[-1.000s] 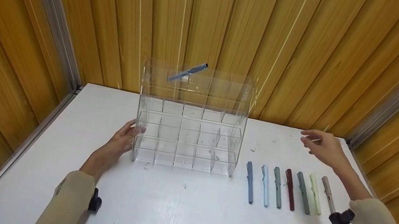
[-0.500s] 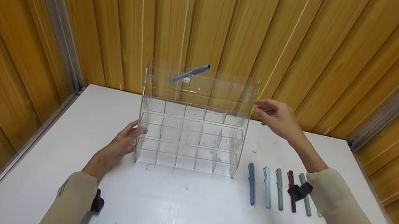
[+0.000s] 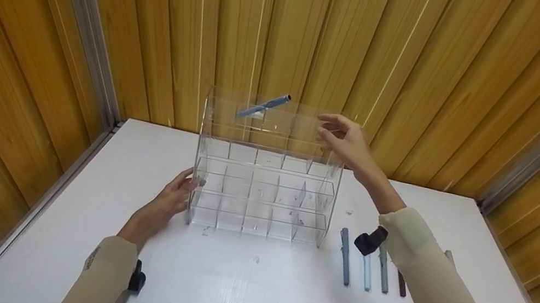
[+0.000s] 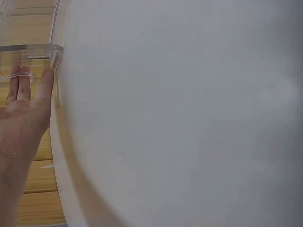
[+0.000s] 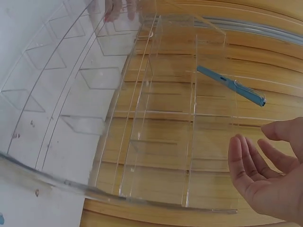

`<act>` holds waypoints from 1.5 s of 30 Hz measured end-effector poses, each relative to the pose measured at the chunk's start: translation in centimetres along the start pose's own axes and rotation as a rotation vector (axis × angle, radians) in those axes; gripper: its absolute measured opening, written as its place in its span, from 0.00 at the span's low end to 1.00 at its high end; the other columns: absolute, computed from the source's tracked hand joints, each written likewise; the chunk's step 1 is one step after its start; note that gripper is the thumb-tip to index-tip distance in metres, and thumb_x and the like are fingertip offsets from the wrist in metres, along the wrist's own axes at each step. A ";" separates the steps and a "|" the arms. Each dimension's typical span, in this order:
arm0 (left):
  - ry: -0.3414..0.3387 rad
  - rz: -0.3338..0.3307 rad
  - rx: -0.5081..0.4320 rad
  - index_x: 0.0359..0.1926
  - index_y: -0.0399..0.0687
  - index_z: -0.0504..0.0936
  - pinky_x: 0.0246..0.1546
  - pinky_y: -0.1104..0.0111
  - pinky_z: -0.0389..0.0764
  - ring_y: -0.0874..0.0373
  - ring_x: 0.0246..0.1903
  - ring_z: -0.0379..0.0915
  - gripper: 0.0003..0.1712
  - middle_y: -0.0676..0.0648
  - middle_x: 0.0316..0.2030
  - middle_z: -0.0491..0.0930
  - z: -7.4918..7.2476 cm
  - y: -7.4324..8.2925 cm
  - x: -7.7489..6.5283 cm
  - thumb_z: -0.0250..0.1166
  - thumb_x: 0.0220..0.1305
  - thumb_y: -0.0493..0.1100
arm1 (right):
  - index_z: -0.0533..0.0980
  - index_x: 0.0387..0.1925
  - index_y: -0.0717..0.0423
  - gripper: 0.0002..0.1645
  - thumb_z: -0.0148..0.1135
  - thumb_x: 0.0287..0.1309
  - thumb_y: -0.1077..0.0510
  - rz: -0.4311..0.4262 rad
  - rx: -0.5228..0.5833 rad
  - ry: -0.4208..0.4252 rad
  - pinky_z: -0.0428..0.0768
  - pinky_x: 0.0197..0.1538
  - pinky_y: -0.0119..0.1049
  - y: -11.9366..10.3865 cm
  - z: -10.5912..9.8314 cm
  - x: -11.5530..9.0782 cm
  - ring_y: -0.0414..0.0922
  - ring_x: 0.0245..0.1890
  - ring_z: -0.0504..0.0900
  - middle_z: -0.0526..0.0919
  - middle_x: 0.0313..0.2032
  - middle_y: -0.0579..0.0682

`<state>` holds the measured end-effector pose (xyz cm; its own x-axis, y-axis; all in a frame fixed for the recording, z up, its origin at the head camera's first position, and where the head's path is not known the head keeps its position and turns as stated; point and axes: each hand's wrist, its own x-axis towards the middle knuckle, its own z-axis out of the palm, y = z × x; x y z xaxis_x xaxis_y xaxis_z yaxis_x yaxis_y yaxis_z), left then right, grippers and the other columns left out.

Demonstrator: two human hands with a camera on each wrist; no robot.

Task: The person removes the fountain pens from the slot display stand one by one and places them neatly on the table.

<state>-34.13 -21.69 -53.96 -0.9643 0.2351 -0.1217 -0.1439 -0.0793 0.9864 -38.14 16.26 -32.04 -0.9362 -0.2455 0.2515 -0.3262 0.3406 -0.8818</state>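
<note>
A clear acrylic rack (image 3: 261, 202) with rows of compartments stands upright on the white table. One blue pen (image 3: 264, 106) lies slantwise in its top tier, clip and end toward the right; the right wrist view also shows this pen (image 5: 232, 86). My left hand (image 3: 173, 198) rests against the rack's left side, its extended fingers touching the edge in the left wrist view. By the top right of the rack is my right hand (image 3: 345, 140), fingers loosely bent and holding nothing, a short distance from the blue pen.
To the right of the rack, several pens lie in a row: a slate-blue pen (image 3: 345, 259), a light-blue pen (image 3: 366, 274), a grey-green pen (image 3: 384, 274) and a dark-red pen (image 3: 401, 286). My right sleeve (image 3: 434, 291) hides others. Wood-patterned panels (image 3: 292, 27) rise behind the table.
My right hand has moved left from above the pens' far end to the rack's upper right. The left hand stays at the rack's side, and the view has shifted slightly.
</note>
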 end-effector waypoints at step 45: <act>-0.011 0.001 0.040 0.82 0.64 0.47 0.80 0.42 0.45 0.46 0.81 0.45 0.41 0.49 0.77 0.59 1.2 0.0 -1.3 0.54 0.76 0.63 | 0.73 0.63 0.60 0.19 0.55 0.75 0.62 0.042 0.440 0.095 0.90 0.43 0.43 -0.6 8.4 3.4 0.41 0.34 0.90 0.84 0.43 0.47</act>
<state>-32.61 -20.81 -53.71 -0.9620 0.2454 -0.1197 -0.1337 -0.0410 0.9902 -40.03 7.58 -34.05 -0.9620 -0.1483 0.2292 -0.2202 -0.0749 -0.9726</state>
